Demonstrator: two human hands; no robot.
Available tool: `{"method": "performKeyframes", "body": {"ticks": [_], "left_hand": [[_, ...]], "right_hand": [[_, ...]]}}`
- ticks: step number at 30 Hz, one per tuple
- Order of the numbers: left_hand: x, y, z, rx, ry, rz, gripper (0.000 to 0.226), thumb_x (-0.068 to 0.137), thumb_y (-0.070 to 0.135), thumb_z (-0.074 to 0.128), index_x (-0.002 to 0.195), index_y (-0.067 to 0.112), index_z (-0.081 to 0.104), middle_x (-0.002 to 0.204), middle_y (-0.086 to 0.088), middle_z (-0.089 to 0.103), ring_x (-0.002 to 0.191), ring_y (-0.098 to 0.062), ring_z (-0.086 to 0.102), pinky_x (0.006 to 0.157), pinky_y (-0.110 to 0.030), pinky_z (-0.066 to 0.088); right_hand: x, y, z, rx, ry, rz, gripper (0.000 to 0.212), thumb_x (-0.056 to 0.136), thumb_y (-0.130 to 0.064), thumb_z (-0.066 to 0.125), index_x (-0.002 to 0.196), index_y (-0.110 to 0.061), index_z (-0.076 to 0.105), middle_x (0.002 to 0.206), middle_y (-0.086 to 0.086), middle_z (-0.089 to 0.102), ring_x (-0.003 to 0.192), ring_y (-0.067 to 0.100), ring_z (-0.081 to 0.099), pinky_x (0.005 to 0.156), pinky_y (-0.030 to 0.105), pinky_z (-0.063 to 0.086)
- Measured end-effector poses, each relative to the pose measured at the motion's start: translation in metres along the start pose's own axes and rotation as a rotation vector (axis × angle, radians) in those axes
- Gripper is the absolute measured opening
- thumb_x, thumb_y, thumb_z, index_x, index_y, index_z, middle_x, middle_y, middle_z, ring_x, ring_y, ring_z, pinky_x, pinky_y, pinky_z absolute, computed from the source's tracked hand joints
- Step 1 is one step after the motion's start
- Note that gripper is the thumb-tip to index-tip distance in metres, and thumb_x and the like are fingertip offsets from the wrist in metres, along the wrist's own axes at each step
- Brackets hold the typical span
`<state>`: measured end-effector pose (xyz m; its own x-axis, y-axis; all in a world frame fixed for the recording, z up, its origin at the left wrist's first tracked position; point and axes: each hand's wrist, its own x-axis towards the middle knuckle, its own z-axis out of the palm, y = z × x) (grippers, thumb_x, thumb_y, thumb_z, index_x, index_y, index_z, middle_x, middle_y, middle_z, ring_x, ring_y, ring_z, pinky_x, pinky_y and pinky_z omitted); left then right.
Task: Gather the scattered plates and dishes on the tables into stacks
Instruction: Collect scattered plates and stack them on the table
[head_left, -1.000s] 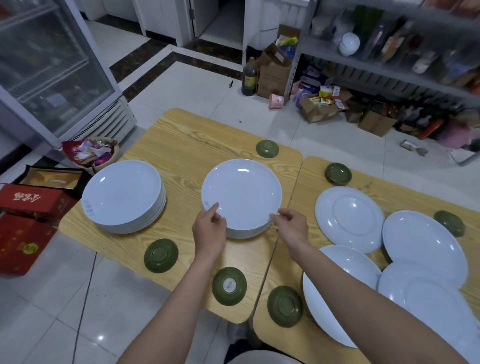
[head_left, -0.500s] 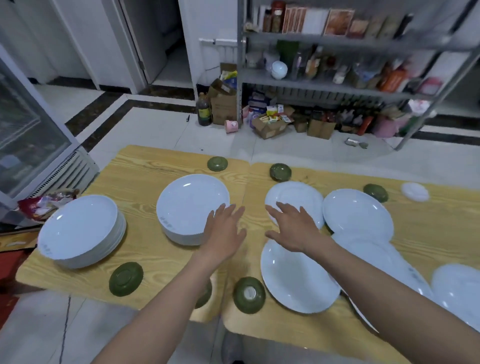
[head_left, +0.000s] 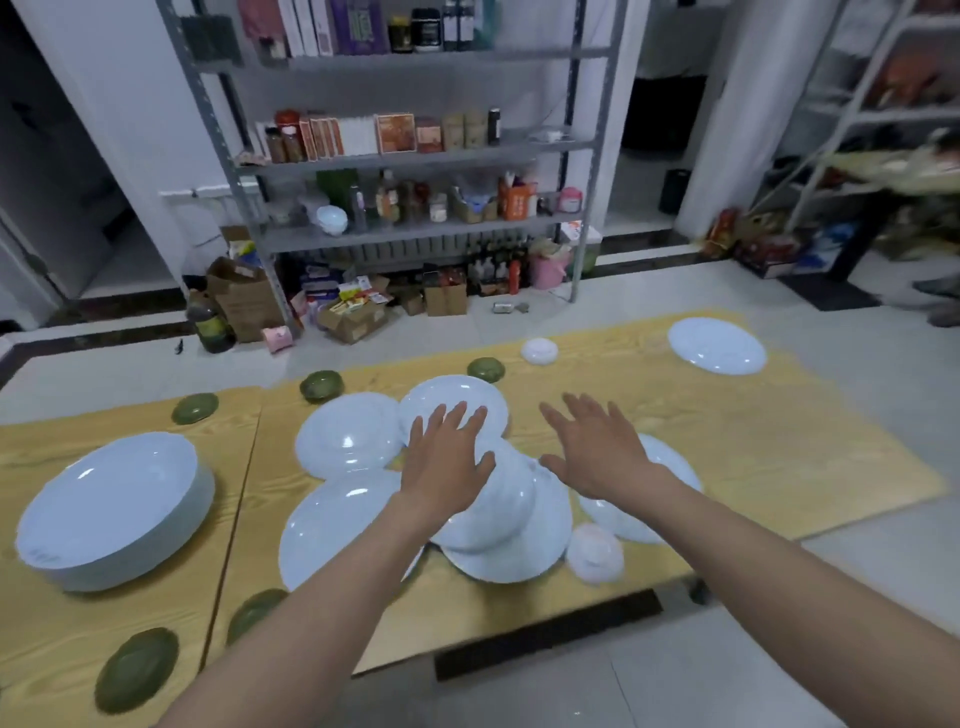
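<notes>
**Both hands open over the loose plates**

Left hand (head_left: 447, 462) and right hand (head_left: 597, 452) hang flat, fingers spread, gripping nothing. White plates (head_left: 348, 434) lie overlapping beneath and between them; the stack (head_left: 114, 509) sits well off to the left hand's left.

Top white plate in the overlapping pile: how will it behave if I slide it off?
The top plate looks glossy and rigid, so it probably skates easily over the plate beneath. Propped on it unevenly, it may rock. Likely ceramic: could chip.
</notes>
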<state>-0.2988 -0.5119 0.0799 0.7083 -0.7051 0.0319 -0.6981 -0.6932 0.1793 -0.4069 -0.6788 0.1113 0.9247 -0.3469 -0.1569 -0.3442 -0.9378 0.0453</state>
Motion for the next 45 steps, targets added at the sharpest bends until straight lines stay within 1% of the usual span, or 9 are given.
{"method": "performKeyframes", "body": {"ticks": [5, 10, 16, 21, 25, 29, 34, 38, 45], "left_hand": [[0.010, 0.102, 0.019, -0.001, -0.027, 0.097, 0.062, 0.100, 0.045, 0.042, 0.156, 0.027, 0.020, 0.163, -0.002, 0.020, 0.150, -0.027, 0.014, 0.121, -0.047, 0.012], [0.029, 0.180, 0.031, 0.034, -0.069, 0.191, 0.063, 0.100, 0.046, 0.040, 0.156, 0.027, 0.019, 0.164, -0.003, 0.018, 0.151, -0.028, 0.012, 0.120, -0.049, 0.011], [0.076, 0.266, 0.049, 0.053, -0.060, 0.304, 0.062, 0.100, 0.045, 0.040, 0.155, 0.026, 0.021, 0.163, -0.003, 0.020, 0.150, -0.028, 0.015, 0.120, -0.048, 0.013], [0.134, 0.339, 0.073, 0.039, -0.045, 0.340, 0.063, 0.099, 0.044, 0.043, 0.155, 0.026, 0.023, 0.163, -0.004, 0.022, 0.150, -0.028, 0.016, 0.120, -0.047, 0.014], [0.176, 0.388, 0.082, 0.028, -0.047, 0.328, 0.062, 0.099, 0.046, 0.043, 0.154, 0.024, 0.025, 0.161, -0.003, 0.025, 0.148, -0.028, 0.019, 0.119, -0.048, 0.016], [0.212, 0.434, 0.084, 0.043, -0.030, 0.319, 0.064, 0.098, 0.047, 0.043, 0.155, 0.024, 0.025, 0.161, -0.004, 0.025, 0.148, -0.028, 0.020, 0.118, -0.048, 0.018], [0.241, 0.478, 0.088, 0.035, -0.025, 0.294, 0.062, 0.099, 0.047, 0.043, 0.154, 0.025, 0.024, 0.162, -0.004, 0.023, 0.149, -0.028, 0.017, 0.119, -0.047, 0.015], [0.263, 0.500, 0.096, 0.056, -0.040, 0.225, 0.063, 0.099, 0.047, 0.042, 0.155, 0.024, 0.023, 0.162, -0.005, 0.023, 0.149, -0.029, 0.017, 0.120, -0.047, 0.015], [0.300, 0.532, 0.114, 0.074, -0.046, 0.047, 0.064, 0.098, 0.046, 0.044, 0.154, 0.024, 0.024, 0.161, -0.004, 0.025, 0.148, -0.028, 0.019, 0.118, -0.046, 0.017]], "right_hand": [[-0.056, 0.095, 0.011, 0.015, -0.032, 0.140, 0.072, 0.100, -0.051, 0.041, 0.158, -0.024, 0.007, 0.164, 0.009, 0.010, 0.150, 0.029, 0.010, 0.120, 0.050, 0.014], [-0.090, 0.165, 0.022, 0.014, -0.025, 0.242, 0.072, 0.099, -0.051, 0.042, 0.157, -0.023, 0.009, 0.163, 0.010, 0.014, 0.150, 0.030, 0.013, 0.119, 0.050, 0.016], [-0.098, 0.253, 0.030, 0.010, -0.006, 0.330, 0.071, 0.099, -0.046, 0.043, 0.157, -0.022, 0.009, 0.161, 0.011, 0.017, 0.148, 0.033, 0.016, 0.118, 0.050, 0.018], [-0.084, 0.328, 0.029, 0.006, 0.016, 0.361, 0.071, 0.099, -0.046, 0.045, 0.157, -0.021, 0.011, 0.159, 0.011, 0.021, 0.147, 0.034, 0.019, 0.117, 0.049, 0.020], [-0.071, 0.383, 0.026, 0.030, 0.005, 0.351, 0.071, 0.098, -0.046, 0.047, 0.156, -0.021, 0.015, 0.156, 0.010, 0.027, 0.143, 0.034, 0.025, 0.113, 0.046, 0.027], [-0.060, 0.435, 0.020, 0.028, 0.017, 0.343, 0.071, 0.098, -0.046, 0.046, 0.156, -0.020, 0.014, 0.157, 0.011, 0.026, 0.145, 0.033, 0.022, 0.114, 0.046, 0.026], [-0.042, 0.491, 0.018, 0.044, 0.016, 0.304, 0.071, 0.098, -0.045, 0.047, 0.156, -0.019, 0.015, 0.157, 0.012, 0.026, 0.144, 0.034, 0.023, 0.113, 0.044, 0.028], [-0.019, 0.532, 0.020, 0.055, 0.014, 0.243, 0.072, 0.099, -0.044, 0.048, 0.156, -0.019, 0.012, 0.158, 0.012, 0.024, 0.145, 0.035, 0.022, 0.112, 0.043, 0.030], [0.028, 0.594, 0.026, 0.065, 0.024, 0.083, 0.072, 0.098, -0.040, 0.049, 0.156, -0.018, 0.013, 0.156, 0.013, 0.026, 0.142, 0.036, 0.025, 0.108, 0.043, 0.034]]}}
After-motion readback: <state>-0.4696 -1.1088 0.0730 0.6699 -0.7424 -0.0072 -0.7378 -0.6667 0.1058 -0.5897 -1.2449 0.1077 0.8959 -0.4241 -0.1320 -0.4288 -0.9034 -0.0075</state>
